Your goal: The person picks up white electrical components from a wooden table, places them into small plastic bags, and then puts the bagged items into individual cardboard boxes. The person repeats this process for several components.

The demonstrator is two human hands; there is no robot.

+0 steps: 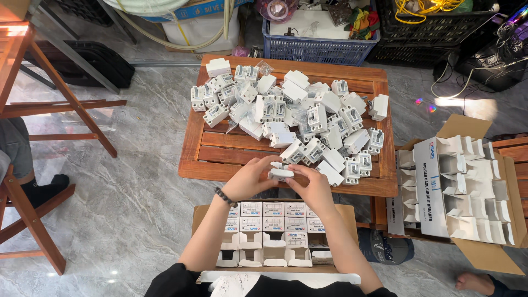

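Breaker unit (281, 174), white, lies crosswise between my hands, long axis left to right; left fingers (263, 168) and right fingers (301, 175) pinch its ends above the tabletop (220, 148).

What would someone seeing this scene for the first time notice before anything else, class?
The eye goes first to the heap of white breakers covering the low wooden table at the centre. Next, the left hand and right hand meet at the table's near edge, fingers around one small white breaker. Below them sits a carton of small white boxes; another carton of open boxes stands at right.
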